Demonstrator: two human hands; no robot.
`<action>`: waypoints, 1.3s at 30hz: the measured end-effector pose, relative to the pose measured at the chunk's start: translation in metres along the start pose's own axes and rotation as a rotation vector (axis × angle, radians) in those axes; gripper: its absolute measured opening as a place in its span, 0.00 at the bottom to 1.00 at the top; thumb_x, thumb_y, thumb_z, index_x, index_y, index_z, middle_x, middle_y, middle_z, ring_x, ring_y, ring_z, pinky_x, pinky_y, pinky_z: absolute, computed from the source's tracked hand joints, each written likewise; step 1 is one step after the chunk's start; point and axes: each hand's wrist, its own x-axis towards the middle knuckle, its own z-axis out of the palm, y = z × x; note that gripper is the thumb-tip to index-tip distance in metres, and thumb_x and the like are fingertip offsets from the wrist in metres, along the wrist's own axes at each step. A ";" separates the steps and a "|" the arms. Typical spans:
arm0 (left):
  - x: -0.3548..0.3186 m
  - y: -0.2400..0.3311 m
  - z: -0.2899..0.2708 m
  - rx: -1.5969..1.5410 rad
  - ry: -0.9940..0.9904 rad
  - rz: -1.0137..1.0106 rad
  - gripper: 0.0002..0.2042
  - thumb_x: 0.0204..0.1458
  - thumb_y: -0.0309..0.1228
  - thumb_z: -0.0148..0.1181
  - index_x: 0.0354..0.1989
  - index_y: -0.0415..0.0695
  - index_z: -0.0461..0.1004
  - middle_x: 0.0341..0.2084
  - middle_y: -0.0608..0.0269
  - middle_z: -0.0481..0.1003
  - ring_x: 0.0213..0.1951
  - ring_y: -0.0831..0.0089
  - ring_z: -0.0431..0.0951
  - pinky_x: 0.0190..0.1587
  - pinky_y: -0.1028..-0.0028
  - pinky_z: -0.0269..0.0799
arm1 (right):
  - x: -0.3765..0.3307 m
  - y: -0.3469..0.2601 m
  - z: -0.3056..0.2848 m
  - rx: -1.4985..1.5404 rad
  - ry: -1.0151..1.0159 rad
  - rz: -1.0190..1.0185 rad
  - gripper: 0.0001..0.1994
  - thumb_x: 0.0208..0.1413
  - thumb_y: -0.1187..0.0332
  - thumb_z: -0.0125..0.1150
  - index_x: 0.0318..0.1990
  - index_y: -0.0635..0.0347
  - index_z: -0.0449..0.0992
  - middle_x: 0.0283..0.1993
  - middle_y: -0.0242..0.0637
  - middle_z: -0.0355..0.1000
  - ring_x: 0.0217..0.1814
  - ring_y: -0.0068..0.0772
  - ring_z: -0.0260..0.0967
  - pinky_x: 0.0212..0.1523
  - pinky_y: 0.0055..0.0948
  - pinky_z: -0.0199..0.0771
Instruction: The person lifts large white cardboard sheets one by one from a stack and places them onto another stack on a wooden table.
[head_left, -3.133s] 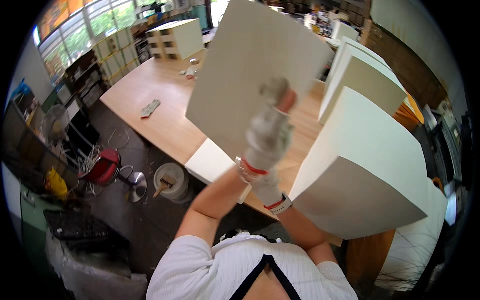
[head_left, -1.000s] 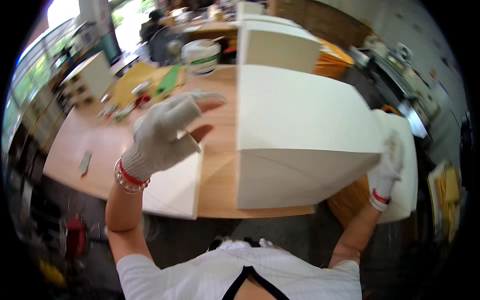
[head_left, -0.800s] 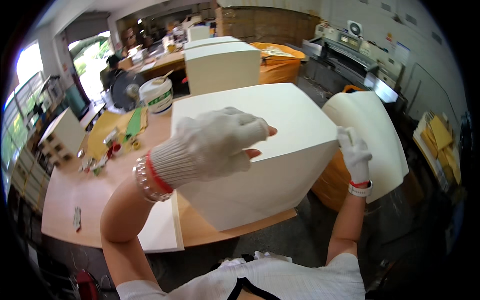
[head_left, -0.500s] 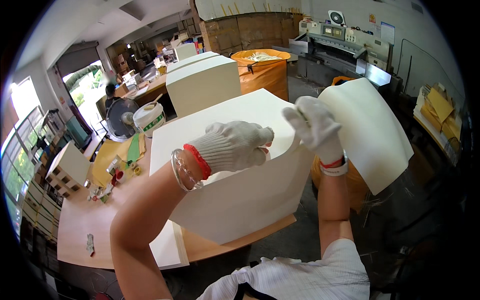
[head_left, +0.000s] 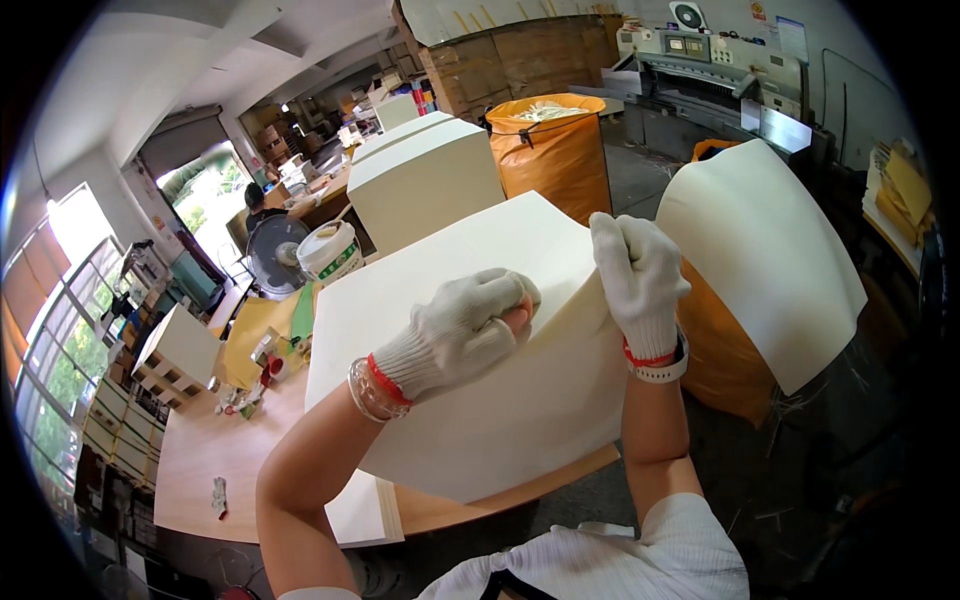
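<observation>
A tall stack of large white paper sheets (head_left: 470, 420) stands on the wooden table (head_left: 215, 460) right in front of me. My left hand (head_left: 462, 332), in a white knit glove with a red cuff, lies curled on top of the stack and pinches the top sheets near their right edge. My right hand (head_left: 640, 280), gloved the same way and wearing a wrist band, is closed in a fist on the far right corner of those top sheets. The top sheets bend down over the stack's right side.
A bent white sheet (head_left: 765, 260) drapes over an orange bag (head_left: 715, 340) to the right. Behind are two more white stacks (head_left: 420, 180), another orange bag (head_left: 550, 150), a white bucket (head_left: 330, 255), a fan (head_left: 275, 255), a seated person and a grey cutting machine (head_left: 700, 85).
My view swung right and up. My right hand left the bent sheet at the right and came to the stack's top corner. My left hand went from flat to curled on the top sheets.
</observation>
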 end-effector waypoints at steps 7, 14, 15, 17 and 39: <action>-0.004 -0.002 0.000 0.045 0.001 0.049 0.18 0.43 0.27 0.73 0.40 0.40 0.69 0.40 0.58 0.77 0.39 0.65 0.76 0.45 0.69 0.73 | -0.001 0.001 0.002 0.082 0.045 0.072 0.05 0.59 0.74 0.56 0.31 0.65 0.74 0.17 0.35 0.58 0.18 0.32 0.56 0.22 0.35 0.55; -0.009 -0.003 0.003 0.115 0.129 0.199 0.21 0.43 0.17 0.63 0.50 0.40 0.74 0.38 0.56 0.77 0.38 0.63 0.77 0.42 0.71 0.73 | -0.002 0.005 0.000 0.059 0.009 -0.015 0.05 0.59 0.76 0.56 0.32 0.67 0.74 0.17 0.35 0.55 0.19 0.36 0.53 0.22 0.34 0.55; -0.007 -0.002 0.000 0.140 -0.002 0.120 0.21 0.42 0.14 0.58 0.48 0.40 0.76 0.36 0.56 0.77 0.41 0.63 0.79 0.43 0.72 0.73 | -0.001 0.005 0.000 0.035 0.006 -0.050 0.05 0.59 0.76 0.56 0.32 0.68 0.74 0.18 0.35 0.55 0.19 0.36 0.54 0.22 0.34 0.55; -0.004 -0.005 -0.001 0.045 -0.025 0.159 0.21 0.42 0.15 0.61 0.48 0.41 0.76 0.34 0.58 0.76 0.40 0.64 0.78 0.43 0.73 0.72 | -0.001 0.004 0.000 0.028 0.005 -0.036 0.04 0.59 0.76 0.56 0.33 0.68 0.74 0.18 0.36 0.56 0.20 0.37 0.55 0.23 0.34 0.57; -0.005 0.002 0.005 0.044 0.061 0.146 0.15 0.49 0.20 0.64 0.46 0.39 0.77 0.39 0.57 0.76 0.43 0.63 0.78 0.45 0.70 0.73 | -0.004 0.004 0.003 0.096 0.045 0.083 0.08 0.60 0.76 0.56 0.27 0.69 0.70 0.19 0.37 0.53 0.19 0.35 0.53 0.22 0.35 0.55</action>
